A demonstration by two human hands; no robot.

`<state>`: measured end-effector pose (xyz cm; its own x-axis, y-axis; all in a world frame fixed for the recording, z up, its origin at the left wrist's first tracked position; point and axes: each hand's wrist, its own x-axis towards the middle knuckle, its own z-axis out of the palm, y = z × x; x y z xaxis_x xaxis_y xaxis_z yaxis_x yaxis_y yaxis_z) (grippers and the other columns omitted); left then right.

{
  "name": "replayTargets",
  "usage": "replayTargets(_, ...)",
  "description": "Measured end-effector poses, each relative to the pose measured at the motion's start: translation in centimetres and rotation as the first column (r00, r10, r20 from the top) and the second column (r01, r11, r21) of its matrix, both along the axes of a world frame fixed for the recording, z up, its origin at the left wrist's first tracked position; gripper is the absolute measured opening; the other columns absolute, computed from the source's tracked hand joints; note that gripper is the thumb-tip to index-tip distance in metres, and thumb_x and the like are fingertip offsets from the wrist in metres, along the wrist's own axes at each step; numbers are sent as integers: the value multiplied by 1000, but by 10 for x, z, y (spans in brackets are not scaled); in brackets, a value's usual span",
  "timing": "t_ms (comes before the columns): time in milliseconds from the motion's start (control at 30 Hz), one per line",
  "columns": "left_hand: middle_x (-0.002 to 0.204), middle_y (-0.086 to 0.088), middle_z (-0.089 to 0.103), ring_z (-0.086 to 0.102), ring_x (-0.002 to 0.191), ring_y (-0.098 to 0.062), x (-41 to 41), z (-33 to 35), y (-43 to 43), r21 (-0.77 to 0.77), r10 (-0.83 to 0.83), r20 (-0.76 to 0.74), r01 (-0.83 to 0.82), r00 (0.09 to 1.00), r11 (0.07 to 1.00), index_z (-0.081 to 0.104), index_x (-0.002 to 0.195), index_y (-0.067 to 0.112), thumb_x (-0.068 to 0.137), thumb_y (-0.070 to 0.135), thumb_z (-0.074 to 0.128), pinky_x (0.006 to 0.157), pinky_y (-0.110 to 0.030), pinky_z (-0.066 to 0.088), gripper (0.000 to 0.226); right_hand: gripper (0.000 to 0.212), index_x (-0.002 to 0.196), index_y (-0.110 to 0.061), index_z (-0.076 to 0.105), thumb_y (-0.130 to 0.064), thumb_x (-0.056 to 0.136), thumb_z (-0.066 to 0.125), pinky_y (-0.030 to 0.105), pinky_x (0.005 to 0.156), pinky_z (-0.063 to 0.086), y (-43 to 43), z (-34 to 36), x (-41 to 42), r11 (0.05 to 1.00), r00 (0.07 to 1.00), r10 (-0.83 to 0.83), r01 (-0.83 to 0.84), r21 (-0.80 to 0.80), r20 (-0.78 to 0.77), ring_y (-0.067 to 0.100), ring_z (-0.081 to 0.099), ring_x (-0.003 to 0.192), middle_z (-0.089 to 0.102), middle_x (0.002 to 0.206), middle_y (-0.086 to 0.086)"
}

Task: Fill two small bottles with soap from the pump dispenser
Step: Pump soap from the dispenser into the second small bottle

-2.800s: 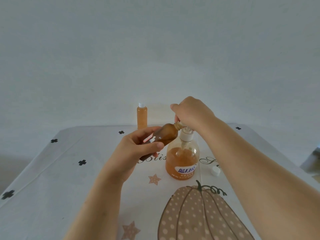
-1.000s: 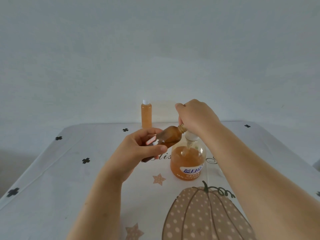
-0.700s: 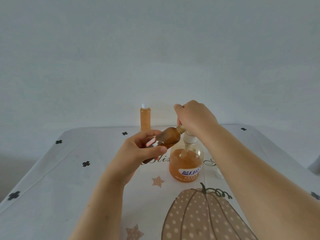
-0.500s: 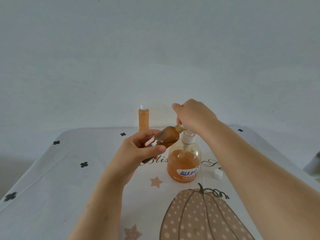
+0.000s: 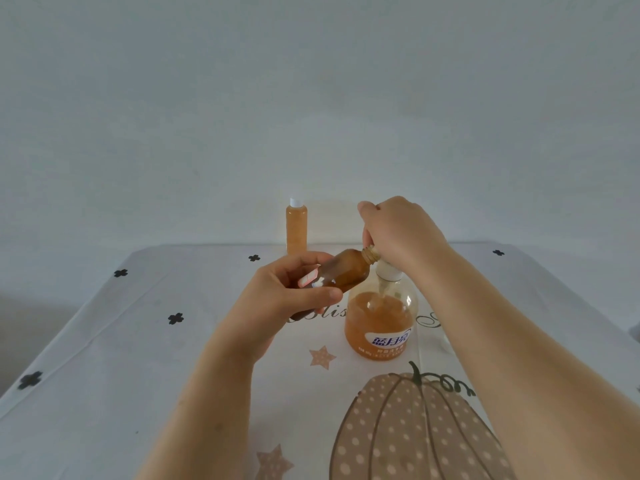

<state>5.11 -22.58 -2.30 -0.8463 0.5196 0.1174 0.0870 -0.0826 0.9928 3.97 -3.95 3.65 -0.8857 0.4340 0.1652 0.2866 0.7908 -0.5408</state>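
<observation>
Gripping tilted amber bottle (image 5: 346, 271) in left hand (image 5: 280, 299) | right hand (image 5: 401, 233) curled over pump dispenser (image 5: 381, 323) top

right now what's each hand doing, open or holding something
left hand: holds the small brown bottle, tilted.
right hand: curled over the top of the pump dispenser.

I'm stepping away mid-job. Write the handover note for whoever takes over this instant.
Left hand holds the brown bottle tilted, mouth against the pump head.
Right hand grips the head of the pump dispenser.
Done: capped bottle, full of soap, stands at the far edge of the table.
Left: finish filling the brown bottle, then cap it; a white cap lies right of the dispenser.
</observation>
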Motion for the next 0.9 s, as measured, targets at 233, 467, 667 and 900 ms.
replayTargets(233,78,-4,64,56,64,-15,1,0,0,-13,6,-19,-7,1000,1000,77,96,29,59,23,83,58,-26,41,38,48,90,-4,72,-34,99,36,35,70,50,0,-3,-1,998,1000,0,-1,-60,-8,27,59,69,69,82,10)
replayTargets(467,71,1,62,53,62,-16,4,3,1,33,-10,-24,10,1000,999,78,95,28,60,18,84,53,-21,40,37,46,93,-6,73,-36,97,37,33,66,46,-1,6,4,999,999,16,-14,-40,32,25,59,69,69,83,8)
replayTargets(667,76,8,68,56,63,-10,8,4,5,86,49,-47,-45,998,995,78,102,22,58,13,85,57,-17,47,46,45,90,-10,72,-38,98,39,29,61,43,0,22,10,996,1000,14,-14,86,2,23,61,69,71,83,6)
replayTargets(900,79,5,70,58,62,-11,10,5,3,69,48,-53,-44,997,997,79,102,25,61,16,82,58,-21,49,42,45,95,-10,71,-38,99,36,34,69,47,-3,20,9,1000,994,20,-21,12,111,24,59,68,66,81,8)
